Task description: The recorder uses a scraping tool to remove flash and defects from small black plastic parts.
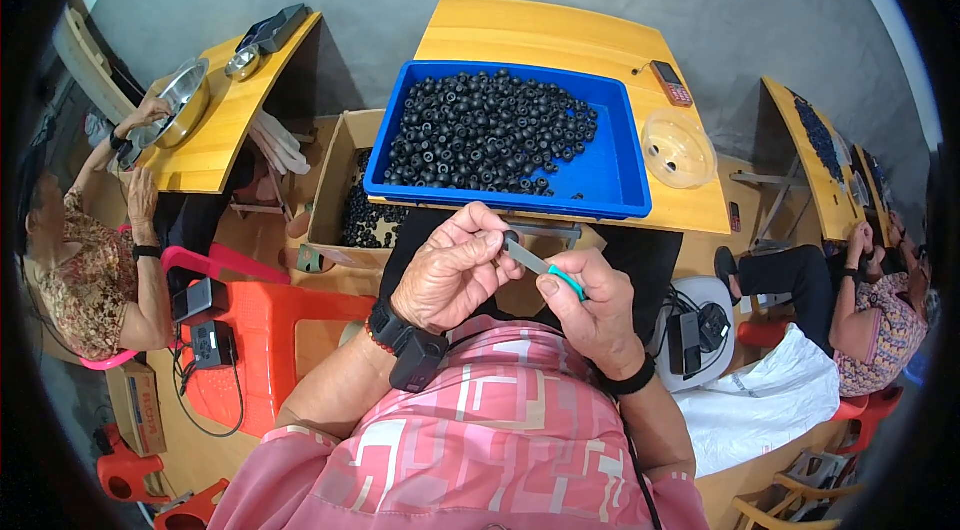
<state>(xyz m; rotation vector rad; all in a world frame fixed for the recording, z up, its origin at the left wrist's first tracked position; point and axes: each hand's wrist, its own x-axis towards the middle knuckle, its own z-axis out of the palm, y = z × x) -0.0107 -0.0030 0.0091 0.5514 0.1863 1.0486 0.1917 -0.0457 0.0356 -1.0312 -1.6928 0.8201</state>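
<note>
Between the thumb and fingers of my left hand (448, 272) a small black round part (511, 238) is pinched. My right hand (598, 315) is closed around the teal handle of a small knife (527, 258). Its flat grey blade points up and left, and the tip meets or nearly meets the black part; contact is hard to tell. Both hands are above my lap, just short of a blue tray (632, 145). Heaped in that tray are many black round parts (480, 130) with holes in them, thinning out toward its right end.
The tray rests on a yellow table (540, 25), with a clear plastic bowl (680, 145) and a phone (672, 83) to its right. A cardboard box (330, 195) of black parts stands below left. Red stool (260, 340) left, white sack (765, 400) right. Other people sit at both sides.
</note>
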